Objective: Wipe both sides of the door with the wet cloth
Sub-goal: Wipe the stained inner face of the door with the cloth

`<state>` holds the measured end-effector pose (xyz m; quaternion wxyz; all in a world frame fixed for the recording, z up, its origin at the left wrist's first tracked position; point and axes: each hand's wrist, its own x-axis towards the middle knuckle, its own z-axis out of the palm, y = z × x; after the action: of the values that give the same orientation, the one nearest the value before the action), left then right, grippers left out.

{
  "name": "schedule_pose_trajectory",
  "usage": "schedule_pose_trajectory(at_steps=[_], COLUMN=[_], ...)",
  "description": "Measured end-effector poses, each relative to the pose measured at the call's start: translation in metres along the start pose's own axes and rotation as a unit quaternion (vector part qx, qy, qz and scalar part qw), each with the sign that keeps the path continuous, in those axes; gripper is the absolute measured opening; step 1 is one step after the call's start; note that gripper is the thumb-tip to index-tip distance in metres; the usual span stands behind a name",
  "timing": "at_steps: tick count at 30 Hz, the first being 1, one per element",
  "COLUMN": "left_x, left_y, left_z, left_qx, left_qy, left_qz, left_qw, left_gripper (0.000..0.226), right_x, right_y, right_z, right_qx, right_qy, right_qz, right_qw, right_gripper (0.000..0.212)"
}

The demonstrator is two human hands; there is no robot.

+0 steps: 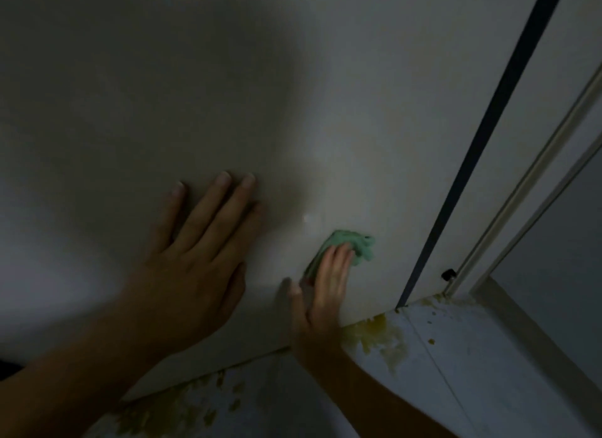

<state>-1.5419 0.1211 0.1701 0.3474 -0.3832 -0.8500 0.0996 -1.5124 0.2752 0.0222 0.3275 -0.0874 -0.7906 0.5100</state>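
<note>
The wiping step is judged to be in hand on the visible face of the door (325, 95), low down near its bottom edge. The green wet cloth (355, 245) is pressed flat against the panel under the fingers of the right hand (321, 294), which are held straight and close together, with the thumb set apart to the left; the cloth is pushed rather than gripped. The left hand (195, 251) is laid flat on the door just to the left, fingers spread, and is taken to be steadying the panel. How much of this face is done cannot be told, and the other side is not shown. For the next move, a stroke along the lower strip is called for, with even pressure. Room is limited below by the bottom edge, where the stained floor (456, 356) begins, and to the right by the dark strip (488, 144) at the door's edge and the pale frame (537, 176) beyond; open panel is left above and to the left
</note>
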Motion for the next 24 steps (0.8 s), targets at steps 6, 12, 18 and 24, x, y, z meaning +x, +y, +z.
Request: schedule_pose_trajectory(at_steps=[6, 12, 18, 24], left_x=[-0.001, -0.007, -0.012, -0.018], left_y=[-0.02, -0.027, -0.047, -0.067], left_z=[-0.01, -0.014, -0.023, -0.032], left_qx=[0.013, 0.009, 0.023, 0.033], left_qy=[0.042, 0.056, 0.088, 0.121], left_qz=[-0.037, -0.061, -0.105, -0.159], left_qw=[0.998, 0.997, 0.99, 0.979], left_gripper=[0.066, 0.068, 0.073, 0.069], right_x=[0.091, 0.032, 0.126, 0.076], right_y=[-0.03, 0.006, -0.071, -0.079], right_z=[-0.019, -0.022, -0.023, -0.029], right_qx=[-0.125, -0.381, -0.272, -0.391], right_qy=[0.079, -0.123, 0.076, -0.076], right_qz=[-0.238, -0.439, -0.367, -0.482], right_qw=[0.96, 0.805, 0.886, 0.78], right_gripper=[0.076, 0.068, 0.087, 0.065])
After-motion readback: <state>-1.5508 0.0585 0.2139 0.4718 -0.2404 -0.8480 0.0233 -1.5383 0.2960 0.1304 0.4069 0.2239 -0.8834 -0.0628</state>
